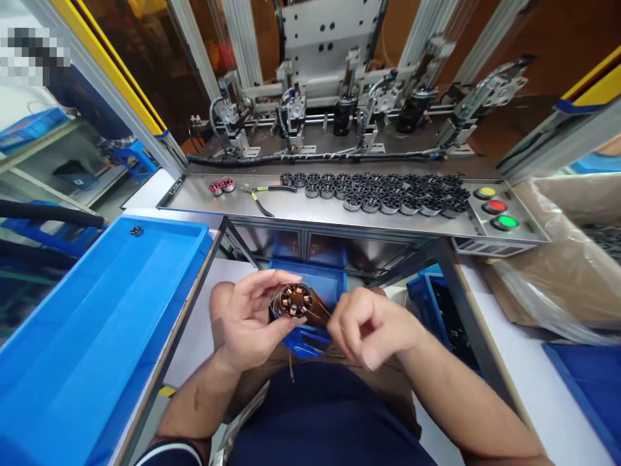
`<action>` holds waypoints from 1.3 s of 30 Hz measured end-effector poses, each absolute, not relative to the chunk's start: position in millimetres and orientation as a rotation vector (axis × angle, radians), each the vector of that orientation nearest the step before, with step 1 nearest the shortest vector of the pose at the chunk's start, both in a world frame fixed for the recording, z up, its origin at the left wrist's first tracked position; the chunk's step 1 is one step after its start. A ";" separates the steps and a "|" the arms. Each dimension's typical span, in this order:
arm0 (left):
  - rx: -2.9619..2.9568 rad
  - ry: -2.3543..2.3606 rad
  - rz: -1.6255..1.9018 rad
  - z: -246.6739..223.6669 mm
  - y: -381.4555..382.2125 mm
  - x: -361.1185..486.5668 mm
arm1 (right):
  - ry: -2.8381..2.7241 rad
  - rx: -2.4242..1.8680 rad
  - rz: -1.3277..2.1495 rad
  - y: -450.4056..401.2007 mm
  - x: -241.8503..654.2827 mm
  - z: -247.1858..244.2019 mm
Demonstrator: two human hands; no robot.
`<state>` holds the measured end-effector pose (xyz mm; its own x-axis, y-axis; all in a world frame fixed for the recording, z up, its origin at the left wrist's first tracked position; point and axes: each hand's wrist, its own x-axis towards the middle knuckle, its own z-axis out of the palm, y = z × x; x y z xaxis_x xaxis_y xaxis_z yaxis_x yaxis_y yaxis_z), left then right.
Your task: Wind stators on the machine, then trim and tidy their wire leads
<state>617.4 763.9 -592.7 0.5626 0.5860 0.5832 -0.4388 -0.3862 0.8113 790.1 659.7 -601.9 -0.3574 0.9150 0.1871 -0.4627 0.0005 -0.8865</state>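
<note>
My left hand is wrapped around a motor stator, a round black core with copper windings facing up toward me. From the stator, thin copper wires run to the right. Their far ends reach the curled fingers of my right hand, which pinch them. One more loose wire end hangs below the stator. Both hands are above my lap, in front of the metal bench.
Rows of black stators, yellow-handled cutters and red stators lie on the steel bench. Push buttons sit at right. A blue tray is at left, a plastic-lined box at right. Machine fixtures stand behind.
</note>
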 end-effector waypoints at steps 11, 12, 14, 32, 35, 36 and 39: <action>1.751 0.037 1.164 -597.8 775.6 622.9 | -0.493 -0.756 1.559 659.1 728.8 -607.2; 1.737 0.060 1.150 -597.5 775.8 622.8 | -0.493 -0.774 1.559 657.0 727.5 -606.4; 1.685 0.100 1.107 -596.2 776.0 622.1 | -0.523 -0.791 1.571 653.1 730.0 -607.7; 1.499 0.184 0.875 -600.0 764.0 615.8 | -0.684 -0.956 1.335 660.6 753.3 -583.4; 1.464 0.206 0.848 -599.8 763.7 615.3 | -0.710 -0.924 1.365 658.8 753.5 -585.1; 1.460 0.210 0.838 -599.5 764.0 614.5 | -0.719 -0.922 1.369 657.6 754.0 -585.2; 1.469 0.219 0.822 -598.7 765.8 611.7 | -0.754 -0.954 1.365 653.0 755.1 -587.6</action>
<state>611.7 765.8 -598.7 0.7172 0.6058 0.3445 -0.3547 -0.1081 0.9287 755.1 653.0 -587.6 0.0870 0.9921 -0.0901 -0.4524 -0.0412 -0.8909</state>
